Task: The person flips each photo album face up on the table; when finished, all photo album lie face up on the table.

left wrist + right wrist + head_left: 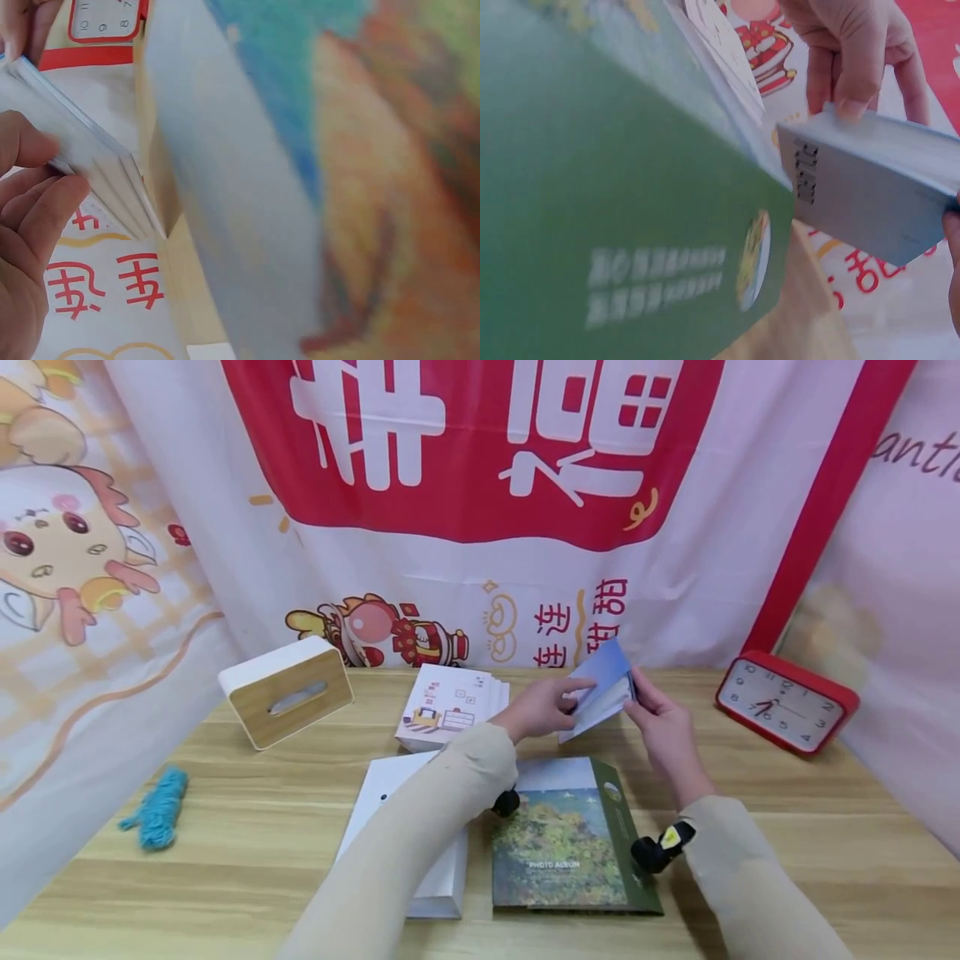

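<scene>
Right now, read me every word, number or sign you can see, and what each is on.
"PHOTO ALBUM": green album.
"1" to "12": red clock.
"antl", cut off: pink curtain.
"福", "连", "甜": red-and-white curtain; another large character is cut off.
Too blurred: lettering on the small blue book and the album's spine.
Too small: marks under the album title, on the white stack and the yellow wrist tag.

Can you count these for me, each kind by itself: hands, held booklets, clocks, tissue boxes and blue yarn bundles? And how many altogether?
Left hand and right hand: 2
Held booklet: 1
Red clock: 1
Tissue box: 1
Blue yarn bundle: 1
Total: 6
</scene>
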The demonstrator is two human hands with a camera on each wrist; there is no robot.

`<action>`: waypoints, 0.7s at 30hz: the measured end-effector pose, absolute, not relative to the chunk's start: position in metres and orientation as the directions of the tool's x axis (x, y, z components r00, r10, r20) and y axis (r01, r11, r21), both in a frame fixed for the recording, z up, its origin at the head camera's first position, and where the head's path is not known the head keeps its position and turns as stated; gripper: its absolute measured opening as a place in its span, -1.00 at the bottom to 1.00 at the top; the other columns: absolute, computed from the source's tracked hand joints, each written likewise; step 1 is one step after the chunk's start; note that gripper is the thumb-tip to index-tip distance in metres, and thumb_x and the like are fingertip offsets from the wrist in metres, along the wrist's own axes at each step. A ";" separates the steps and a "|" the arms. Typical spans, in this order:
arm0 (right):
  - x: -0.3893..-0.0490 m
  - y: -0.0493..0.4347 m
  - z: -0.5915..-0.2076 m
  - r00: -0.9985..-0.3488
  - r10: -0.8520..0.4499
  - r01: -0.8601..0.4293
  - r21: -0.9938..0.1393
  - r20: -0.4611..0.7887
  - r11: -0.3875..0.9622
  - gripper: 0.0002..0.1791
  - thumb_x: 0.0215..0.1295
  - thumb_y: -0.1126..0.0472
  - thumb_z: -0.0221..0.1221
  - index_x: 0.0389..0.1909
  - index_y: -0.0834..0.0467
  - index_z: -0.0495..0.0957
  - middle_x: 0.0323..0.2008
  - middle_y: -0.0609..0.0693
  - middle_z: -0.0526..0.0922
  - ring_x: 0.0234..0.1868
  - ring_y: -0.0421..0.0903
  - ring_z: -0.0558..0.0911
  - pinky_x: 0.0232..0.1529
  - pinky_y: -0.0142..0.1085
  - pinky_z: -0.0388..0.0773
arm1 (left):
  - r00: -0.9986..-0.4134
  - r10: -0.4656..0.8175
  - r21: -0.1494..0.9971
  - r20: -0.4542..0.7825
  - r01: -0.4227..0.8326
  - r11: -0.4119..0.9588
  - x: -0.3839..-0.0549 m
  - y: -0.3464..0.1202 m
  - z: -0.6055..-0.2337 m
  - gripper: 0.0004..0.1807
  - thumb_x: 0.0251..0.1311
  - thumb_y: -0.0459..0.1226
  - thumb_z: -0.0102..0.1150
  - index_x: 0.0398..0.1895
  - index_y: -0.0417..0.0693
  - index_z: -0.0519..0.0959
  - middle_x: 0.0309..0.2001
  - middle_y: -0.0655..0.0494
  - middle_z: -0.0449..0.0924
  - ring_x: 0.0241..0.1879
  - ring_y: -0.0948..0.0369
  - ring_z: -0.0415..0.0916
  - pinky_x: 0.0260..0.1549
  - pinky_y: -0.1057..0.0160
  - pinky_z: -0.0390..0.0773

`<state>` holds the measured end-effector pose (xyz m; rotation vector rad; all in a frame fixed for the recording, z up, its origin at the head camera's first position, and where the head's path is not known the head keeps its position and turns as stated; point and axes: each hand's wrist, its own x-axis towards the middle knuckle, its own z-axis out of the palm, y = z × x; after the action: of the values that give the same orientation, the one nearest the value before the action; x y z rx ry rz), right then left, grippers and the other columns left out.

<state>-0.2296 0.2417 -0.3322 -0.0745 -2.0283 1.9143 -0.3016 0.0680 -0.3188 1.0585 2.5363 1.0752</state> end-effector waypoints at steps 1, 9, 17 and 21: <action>-0.230 0.239 -0.330 -0.936 0.272 -0.203 -0.974 0.222 0.099 -0.41 0.25 0.47 0.03 0.30 0.09 0.24 0.33 0.06 0.21 0.32 -0.06 0.25 0.09 -0.44 0.39 | -0.735 0.672 0.697 0.092 0.530 0.484 -0.300 0.066 -0.319 -0.21 0.00 -0.51 0.18 0.33 0.20 0.27 0.28 -0.06 0.32 0.14 0.08 0.44 -0.18 0.41 0.56; -0.230 0.224 -0.320 -0.935 0.256 -0.176 -0.947 0.247 0.269 -0.50 0.22 0.44 0.08 0.20 0.11 0.39 0.23 0.05 0.39 0.23 -0.09 0.38 0.01 -0.46 0.45 | -0.762 0.643 0.761 0.075 0.460 0.457 -0.297 0.057 -0.325 -0.07 -0.04 -0.59 0.19 0.41 0.17 0.12 0.36 -0.12 0.16 0.15 0.05 0.41 -0.23 0.44 0.56; -0.233 0.214 -0.318 -0.940 0.206 -0.186 -0.916 0.271 0.356 -0.54 0.22 0.41 0.08 0.16 0.09 0.44 0.18 0.02 0.45 0.07 -0.10 0.49 -0.26 -0.55 0.53 | -0.790 0.610 0.811 0.066 0.399 0.428 -0.298 0.048 -0.330 -0.07 0.01 -0.58 0.17 0.42 0.22 0.08 0.33 -0.09 0.23 0.11 0.06 0.46 -0.18 0.39 0.57; -0.232 0.209 -0.321 -0.948 0.171 -0.198 -0.916 0.269 0.348 -0.56 0.22 0.43 0.06 0.14 0.14 0.45 0.18 0.04 0.45 0.15 -0.08 0.46 -0.24 -0.61 0.49 | -0.793 0.606 0.824 0.064 0.385 0.416 -0.297 0.043 -0.334 -0.10 0.06 -0.55 0.14 0.42 0.22 0.07 0.32 -0.07 0.26 0.09 0.09 0.48 -0.17 0.38 0.57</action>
<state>-0.2316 0.2086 -0.3206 0.0236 -2.2984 1.6292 -0.2967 0.0431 -0.3340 0.8685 2.4292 1.3158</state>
